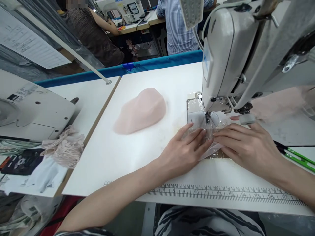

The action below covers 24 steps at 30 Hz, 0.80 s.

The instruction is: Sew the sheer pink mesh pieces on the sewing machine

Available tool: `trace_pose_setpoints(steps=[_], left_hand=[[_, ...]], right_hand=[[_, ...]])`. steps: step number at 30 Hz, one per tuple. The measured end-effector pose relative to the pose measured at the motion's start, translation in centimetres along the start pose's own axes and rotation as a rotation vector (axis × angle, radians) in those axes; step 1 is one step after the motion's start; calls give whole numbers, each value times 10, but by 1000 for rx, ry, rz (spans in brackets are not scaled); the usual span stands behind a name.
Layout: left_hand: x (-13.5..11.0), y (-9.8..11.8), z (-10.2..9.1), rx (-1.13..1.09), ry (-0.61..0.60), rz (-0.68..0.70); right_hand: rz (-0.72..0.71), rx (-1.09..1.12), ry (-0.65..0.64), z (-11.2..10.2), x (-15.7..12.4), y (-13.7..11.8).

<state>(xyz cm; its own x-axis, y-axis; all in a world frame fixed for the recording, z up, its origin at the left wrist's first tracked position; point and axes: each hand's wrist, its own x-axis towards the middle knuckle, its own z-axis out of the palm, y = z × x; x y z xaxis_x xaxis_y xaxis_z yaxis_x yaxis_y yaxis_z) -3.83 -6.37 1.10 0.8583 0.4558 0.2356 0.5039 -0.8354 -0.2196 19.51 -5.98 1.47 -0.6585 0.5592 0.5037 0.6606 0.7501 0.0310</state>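
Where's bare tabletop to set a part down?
Between the pink cloth and left forearm; also behind that cloth, up to the blue strip. Crowded: under the sewing machine's head, around the left hand and right hand.

The clothes [209, 223] on my lap have wavy black and white stripes, some fat and some thin. My left sleeve [85, 233] is black and white too. My left forearm [118, 192] and right forearm [292, 178] are bare.

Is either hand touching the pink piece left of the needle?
No: the left hand and right hand are by the needle, apart from the pink piece.
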Motion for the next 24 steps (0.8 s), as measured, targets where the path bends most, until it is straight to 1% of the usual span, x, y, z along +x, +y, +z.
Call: trace_pose_setpoints(steps=[6,12,18,24], left_hand=[[1,-2,2,-17,21,-12],[5,-11,10,-70,56,-51],[10,-20,16,-75,57,-70],[14,-31,24,-66,57,-89]], right_hand=[[7,-7,10,4,-1,1],[5,-59,19,9,1,7],[41,-102,31,18,3,14],[69,-116,-33,22,5,23]])
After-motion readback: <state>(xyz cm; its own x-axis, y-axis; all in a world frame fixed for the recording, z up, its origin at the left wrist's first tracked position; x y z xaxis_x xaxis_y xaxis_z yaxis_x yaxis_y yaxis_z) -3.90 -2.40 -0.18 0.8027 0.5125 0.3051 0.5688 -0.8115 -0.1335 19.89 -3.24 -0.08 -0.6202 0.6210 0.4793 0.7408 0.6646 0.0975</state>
